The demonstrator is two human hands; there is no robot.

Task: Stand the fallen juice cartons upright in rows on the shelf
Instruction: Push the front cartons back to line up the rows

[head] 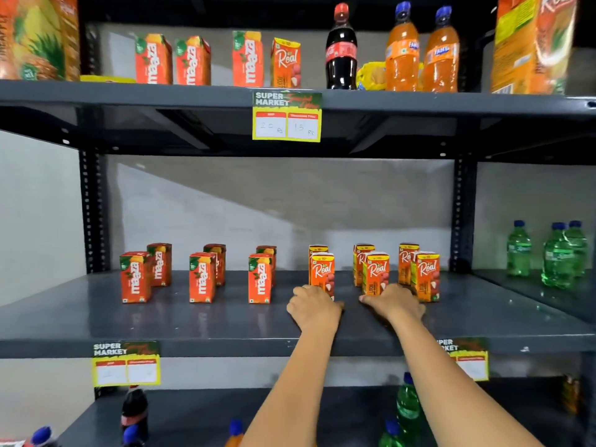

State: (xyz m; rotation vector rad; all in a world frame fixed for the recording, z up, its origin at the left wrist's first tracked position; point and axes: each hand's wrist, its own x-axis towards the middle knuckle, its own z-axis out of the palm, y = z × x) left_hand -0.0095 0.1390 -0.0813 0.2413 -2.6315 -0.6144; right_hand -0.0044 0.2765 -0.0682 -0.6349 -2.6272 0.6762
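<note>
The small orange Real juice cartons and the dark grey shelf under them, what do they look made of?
The orange Real juice cartons look like printed coated paperboard: sharp folded edges, slight sheen. The dark grey shelf looks like painted metal: smooth, faintly mirroring the cartons, on perforated uprights.

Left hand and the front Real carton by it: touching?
Cannot tell. In the head view the left hand overlaps the base of the front Real carton; the fingers are hidden, so neither contact nor gap shows.

Middle shelf (193,321): six pairs of upright cartons, one behind the other; three mango cartons (135,277) left, three lychee cartons (425,276) right. Left hand (314,307) and right hand (394,301) rest before the lychee pairs. Bottles (558,254) stand farther right.
</note>
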